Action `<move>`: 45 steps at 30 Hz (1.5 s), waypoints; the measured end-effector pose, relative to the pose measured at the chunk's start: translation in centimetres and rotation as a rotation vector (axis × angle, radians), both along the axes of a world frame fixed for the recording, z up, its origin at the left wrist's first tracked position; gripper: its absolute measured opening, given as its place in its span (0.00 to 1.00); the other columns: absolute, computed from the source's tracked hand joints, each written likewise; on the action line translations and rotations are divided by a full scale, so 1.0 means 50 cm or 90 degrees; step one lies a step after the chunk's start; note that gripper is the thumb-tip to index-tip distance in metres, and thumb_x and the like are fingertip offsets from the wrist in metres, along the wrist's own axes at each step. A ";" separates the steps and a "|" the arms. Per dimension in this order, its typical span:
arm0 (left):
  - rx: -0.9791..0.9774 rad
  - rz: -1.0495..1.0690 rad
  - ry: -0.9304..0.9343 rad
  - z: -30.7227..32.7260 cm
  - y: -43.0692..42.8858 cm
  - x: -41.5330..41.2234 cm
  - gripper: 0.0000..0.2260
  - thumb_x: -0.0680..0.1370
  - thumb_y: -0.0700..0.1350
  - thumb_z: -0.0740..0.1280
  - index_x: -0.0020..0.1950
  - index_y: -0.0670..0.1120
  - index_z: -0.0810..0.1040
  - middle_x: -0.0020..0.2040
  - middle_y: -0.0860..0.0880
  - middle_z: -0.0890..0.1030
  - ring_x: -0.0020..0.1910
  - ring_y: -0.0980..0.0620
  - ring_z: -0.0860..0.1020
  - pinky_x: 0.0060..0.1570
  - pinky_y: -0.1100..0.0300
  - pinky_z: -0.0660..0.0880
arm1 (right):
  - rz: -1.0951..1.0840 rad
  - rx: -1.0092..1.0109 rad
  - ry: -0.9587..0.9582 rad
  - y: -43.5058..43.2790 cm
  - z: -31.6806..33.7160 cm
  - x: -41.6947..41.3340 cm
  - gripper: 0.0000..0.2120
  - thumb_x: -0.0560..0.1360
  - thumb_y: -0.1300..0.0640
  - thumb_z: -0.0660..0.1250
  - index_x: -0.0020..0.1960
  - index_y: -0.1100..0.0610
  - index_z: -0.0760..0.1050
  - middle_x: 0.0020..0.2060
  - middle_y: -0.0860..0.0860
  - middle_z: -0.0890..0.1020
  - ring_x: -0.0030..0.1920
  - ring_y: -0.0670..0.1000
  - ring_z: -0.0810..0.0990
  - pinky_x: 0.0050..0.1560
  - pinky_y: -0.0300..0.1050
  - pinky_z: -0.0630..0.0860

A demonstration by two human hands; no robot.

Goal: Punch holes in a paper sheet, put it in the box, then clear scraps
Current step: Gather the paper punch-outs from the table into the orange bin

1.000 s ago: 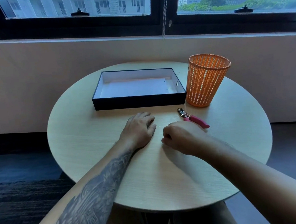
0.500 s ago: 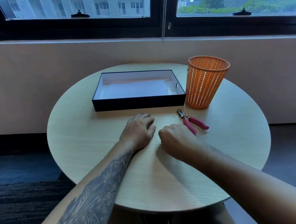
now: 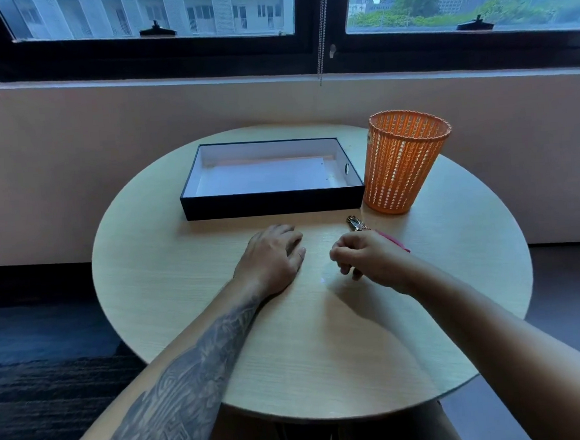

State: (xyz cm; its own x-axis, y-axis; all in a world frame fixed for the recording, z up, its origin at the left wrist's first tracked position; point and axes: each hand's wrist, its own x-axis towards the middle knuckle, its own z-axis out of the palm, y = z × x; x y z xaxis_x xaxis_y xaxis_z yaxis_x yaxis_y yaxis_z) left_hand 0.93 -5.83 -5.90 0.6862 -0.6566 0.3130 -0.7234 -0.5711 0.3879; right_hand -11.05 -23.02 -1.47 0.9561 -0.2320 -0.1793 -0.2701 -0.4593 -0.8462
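Observation:
The black box (image 3: 273, 203) with a white inside stands at the back of the round table (image 3: 168, 262). A white paper sheet (image 3: 261, 177) lies flat in it, with small holes near its right edge. My left hand (image 3: 270, 259) rests palm down on the table in front of the box and holds nothing. To its right, my right hand (image 3: 370, 259) hovers just above the table with curled, pinched fingers; whether they hold anything is hidden. A tiny white scrap (image 3: 322, 279) lies between my hands. The pink-handled hole punch (image 3: 357, 223) lies behind my right hand, its handles mostly covered.
An orange mesh waste basket (image 3: 405, 167) stands right of the box, close behind the punch. A wall and windows rise behind the table. Dark floor lies to the left and right.
My right hand slid a little to the left on the table, then rose and drew back to the right with fingers pinched, covering more of the punch's handles. My left hand stayed put.

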 end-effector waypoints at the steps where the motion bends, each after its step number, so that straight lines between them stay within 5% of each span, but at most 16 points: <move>1: 0.001 -0.002 0.002 0.001 0.001 0.000 0.16 0.80 0.51 0.63 0.65 0.47 0.79 0.68 0.49 0.77 0.68 0.50 0.71 0.68 0.54 0.62 | 0.005 0.014 -0.007 -0.003 0.005 -0.002 0.07 0.79 0.56 0.68 0.44 0.55 0.80 0.36 0.50 0.81 0.39 0.50 0.80 0.39 0.45 0.75; 6: -0.004 0.004 0.054 0.007 -0.007 0.015 0.15 0.79 0.51 0.65 0.64 0.50 0.80 0.67 0.52 0.78 0.67 0.50 0.74 0.67 0.52 0.68 | 0.000 -0.031 -0.062 -0.032 0.070 -0.009 0.07 0.81 0.57 0.66 0.46 0.58 0.79 0.36 0.51 0.80 0.31 0.40 0.77 0.32 0.35 0.71; 11: -0.115 -0.046 0.056 0.116 -0.092 0.027 0.13 0.78 0.50 0.67 0.62 0.51 0.80 0.62 0.55 0.80 0.58 0.54 0.79 0.58 0.55 0.75 | -0.082 -0.184 -0.217 -0.120 0.187 0.019 0.09 0.81 0.56 0.66 0.44 0.57 0.79 0.37 0.54 0.80 0.36 0.50 0.75 0.39 0.48 0.72; 17: -0.155 -0.133 -0.024 0.259 -0.245 0.055 0.15 0.78 0.49 0.67 0.64 0.51 0.78 0.66 0.53 0.77 0.54 0.52 0.80 0.55 0.53 0.77 | -0.173 -0.356 -0.235 -0.251 0.292 0.086 0.08 0.82 0.53 0.64 0.49 0.56 0.78 0.38 0.51 0.79 0.35 0.50 0.76 0.33 0.44 0.71; 22: -0.073 -0.170 -0.081 0.278 -0.323 0.072 0.20 0.78 0.47 0.66 0.71 0.49 0.75 0.73 0.52 0.73 0.70 0.49 0.71 0.69 0.54 0.68 | -0.149 -0.364 -0.143 -0.302 0.283 0.122 0.05 0.83 0.55 0.63 0.54 0.55 0.77 0.41 0.48 0.79 0.40 0.46 0.78 0.34 0.38 0.71; 30: -0.069 -0.157 -0.083 0.263 -0.338 0.073 0.20 0.79 0.46 0.65 0.71 0.49 0.75 0.71 0.51 0.76 0.71 0.50 0.69 0.70 0.52 0.68 | -0.134 -0.334 -0.112 -0.328 0.259 0.132 0.05 0.83 0.55 0.63 0.54 0.54 0.77 0.45 0.51 0.81 0.44 0.47 0.80 0.37 0.39 0.72; 41: -0.085 -0.155 -0.035 0.238 -0.285 0.065 0.23 0.79 0.45 0.66 0.74 0.50 0.70 0.76 0.50 0.68 0.74 0.49 0.66 0.70 0.50 0.67 | -0.134 -0.420 -0.313 -0.285 0.248 0.101 0.08 0.79 0.58 0.69 0.58 0.54 0.78 0.49 0.48 0.80 0.47 0.48 0.80 0.41 0.34 0.74; 45: -0.078 -0.119 0.003 0.196 -0.221 0.065 0.17 0.78 0.44 0.65 0.68 0.48 0.77 0.69 0.51 0.76 0.68 0.50 0.72 0.65 0.57 0.69 | -0.057 -0.431 -0.348 -0.208 0.213 0.074 0.04 0.77 0.57 0.70 0.51 0.52 0.79 0.44 0.46 0.81 0.45 0.49 0.80 0.47 0.47 0.80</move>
